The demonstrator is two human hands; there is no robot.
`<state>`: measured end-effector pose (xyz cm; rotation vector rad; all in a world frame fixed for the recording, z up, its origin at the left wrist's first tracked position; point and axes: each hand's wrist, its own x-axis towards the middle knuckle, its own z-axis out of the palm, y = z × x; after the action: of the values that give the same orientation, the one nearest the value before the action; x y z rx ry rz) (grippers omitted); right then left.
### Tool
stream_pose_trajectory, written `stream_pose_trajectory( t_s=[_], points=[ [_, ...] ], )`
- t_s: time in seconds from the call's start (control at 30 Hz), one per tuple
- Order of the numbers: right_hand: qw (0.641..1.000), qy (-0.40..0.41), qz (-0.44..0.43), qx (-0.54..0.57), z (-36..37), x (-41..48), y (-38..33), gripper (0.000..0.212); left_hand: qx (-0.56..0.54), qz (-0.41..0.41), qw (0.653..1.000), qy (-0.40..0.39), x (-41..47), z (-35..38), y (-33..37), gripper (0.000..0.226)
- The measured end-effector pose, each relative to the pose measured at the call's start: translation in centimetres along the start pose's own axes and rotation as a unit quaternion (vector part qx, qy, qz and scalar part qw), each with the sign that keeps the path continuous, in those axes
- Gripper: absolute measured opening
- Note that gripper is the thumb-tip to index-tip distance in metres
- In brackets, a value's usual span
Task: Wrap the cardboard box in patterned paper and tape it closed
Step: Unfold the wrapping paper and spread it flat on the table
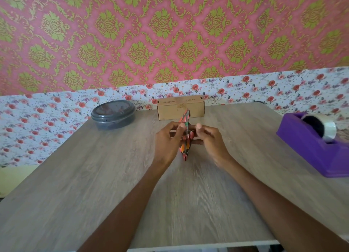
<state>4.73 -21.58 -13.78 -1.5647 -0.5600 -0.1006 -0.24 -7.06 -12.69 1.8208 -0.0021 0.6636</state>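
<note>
Wood-grain table [94,195]; left hand [166,144], right hand [211,144] grip clamped on folded paper [186,149]; damask wall [170,34]

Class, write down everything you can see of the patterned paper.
The patterned paper is a folded piece, printed red, orange and green on dark. It stands nearly edge-on to the camera, held upright over the table, in front of the cardboard box. The left hand and right hand pinch it from either side; blur hides its folds.

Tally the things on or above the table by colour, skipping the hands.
Brown: 1, box
Grey: 1, tub
Purple: 1, dispenser
Clear: 1, tape roll
Multicoloured: 1, paper
Total: 5
</note>
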Motion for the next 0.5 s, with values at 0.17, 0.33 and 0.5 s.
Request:
stream_pose_trajectory(
  t_s=[0.17,0.33,0.5],
  points=[
    [0.997,-0.013,-0.061,-0.048,0.2,-0.1,-0.1,0.009,0.027,-0.005,0.999,0.029,-0.1,0.2,0.0,0.018],
    [0.996,0.035,-0.047,-0.063,-0.1,0.0,-0.3,0.011,-0.011,0.005,1.000,-0.001,-1.0,0.5,1.4,0.027],
    [0.988,0.113,-0.041,-0.102,-0.1,0.7,-0.4,0.009,-0.028,-0.005,0.999,0.034,-0.1,0.4,0.5,0.017]
  ],
)
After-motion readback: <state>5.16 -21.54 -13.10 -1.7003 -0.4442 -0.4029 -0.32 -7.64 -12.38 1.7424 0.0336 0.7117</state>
